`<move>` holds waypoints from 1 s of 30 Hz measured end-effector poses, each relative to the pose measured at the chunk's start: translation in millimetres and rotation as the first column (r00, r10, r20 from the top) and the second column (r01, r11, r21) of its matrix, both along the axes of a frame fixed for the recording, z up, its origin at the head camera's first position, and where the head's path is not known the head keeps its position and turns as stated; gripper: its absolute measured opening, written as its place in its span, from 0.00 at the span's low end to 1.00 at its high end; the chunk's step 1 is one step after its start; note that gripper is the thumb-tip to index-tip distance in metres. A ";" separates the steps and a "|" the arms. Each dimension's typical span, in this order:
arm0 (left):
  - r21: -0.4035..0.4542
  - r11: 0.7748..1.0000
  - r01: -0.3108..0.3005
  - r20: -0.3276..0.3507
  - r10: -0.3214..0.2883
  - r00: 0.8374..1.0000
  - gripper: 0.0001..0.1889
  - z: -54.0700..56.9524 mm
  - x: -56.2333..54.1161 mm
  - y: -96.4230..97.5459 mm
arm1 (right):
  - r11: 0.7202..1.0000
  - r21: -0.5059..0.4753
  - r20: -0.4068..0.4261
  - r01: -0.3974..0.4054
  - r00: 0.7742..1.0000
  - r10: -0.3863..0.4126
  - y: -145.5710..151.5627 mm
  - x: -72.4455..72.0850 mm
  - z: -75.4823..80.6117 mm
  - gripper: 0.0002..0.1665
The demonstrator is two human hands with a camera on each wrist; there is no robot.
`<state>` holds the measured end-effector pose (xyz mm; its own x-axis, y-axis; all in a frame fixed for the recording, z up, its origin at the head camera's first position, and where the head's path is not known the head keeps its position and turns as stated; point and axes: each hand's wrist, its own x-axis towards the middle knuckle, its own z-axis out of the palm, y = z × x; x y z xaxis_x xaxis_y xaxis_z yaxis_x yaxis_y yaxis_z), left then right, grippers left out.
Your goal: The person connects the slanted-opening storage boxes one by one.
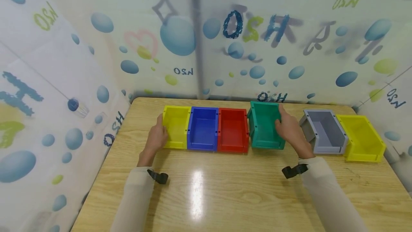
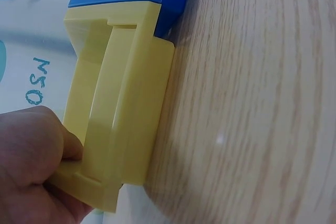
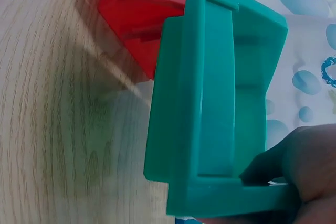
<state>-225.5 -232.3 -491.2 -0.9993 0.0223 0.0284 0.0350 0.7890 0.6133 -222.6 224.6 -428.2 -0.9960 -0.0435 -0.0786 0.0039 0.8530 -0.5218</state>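
My left hand (image 1: 157,134) grips the outer side wall of a yellow bin (image 1: 176,128), the leftmost in a row; in the left wrist view the thumb lies inside that yellow bin (image 2: 139,93). Beside it stand a blue bin (image 1: 203,130) and a red bin (image 1: 233,131), side by side. My right hand (image 1: 290,128) pinches the right wall of a green bin (image 1: 265,126) at the right of the red one. The right wrist view shows this green bin (image 3: 215,93) tilted a little against the red bin (image 3: 142,3), its near end lifted off the wood.
Right of my right hand stand a grey bin (image 1: 325,131) and a second yellow bin (image 1: 363,139), side by side and slightly angled. All rest on a wooden table (image 1: 225,189) near its back edge. A patterned curtain wall (image 1: 209,63) rises directly behind.
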 end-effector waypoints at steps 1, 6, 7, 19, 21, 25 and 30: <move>-0.002 1.000 0.001 -0.002 -0.001 1.000 0.29 0.5 0.0 -0.1 | 1.000 0.003 0.004 0.001 1.000 -0.001 -0.1 -0.4 -0.3 0.40; -0.007 1.000 0.002 0.003 -0.002 1.000 0.28 0.9 -0.7 -0.6 | 1.000 0.030 -0.008 0.008 1.000 -0.008 -2.5 -0.7 -1.1 0.40; -0.009 1.000 0.003 0.005 -0.003 1.000 0.28 0.8 -0.7 -0.6 | 0.999 0.041 -0.019 0.010 1.000 -0.009 -3.3 -0.3 -0.8 0.40; -0.006 1.000 0.002 -0.029 -0.002 1.000 0.27 0.5 2.0 1.3 | 0.990 0.137 -0.055 0.021 0.998 -0.013 -11.2 1.3 1.0 0.41; -0.005 1.000 -0.002 -0.021 0.002 1.000 0.27 0.1 1.2 1.2 | 0.991 0.136 -0.055 0.020 0.998 -0.013 -11.3 0.9 -0.2 0.41; -0.006 1.000 -0.003 -0.006 0.003 1.000 0.28 -1.0 -1.1 -0.6 | 0.994 0.112 -0.044 0.019 0.999 -0.014 -9.9 0.0 -0.7 0.40; -0.010 1.000 -0.001 -0.003 0.001 1.000 0.29 -1.9 -2.0 -2.1 | 0.999 0.041 0.001 0.021 1.000 -0.021 -6.0 -0.7 4.7 0.40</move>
<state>-227.4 -234.5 -493.1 -0.9993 0.0215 0.0310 0.0358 0.7955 0.6050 -223.4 218.6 -423.6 -0.9965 -0.0189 -0.0815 0.0232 0.8735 -0.4862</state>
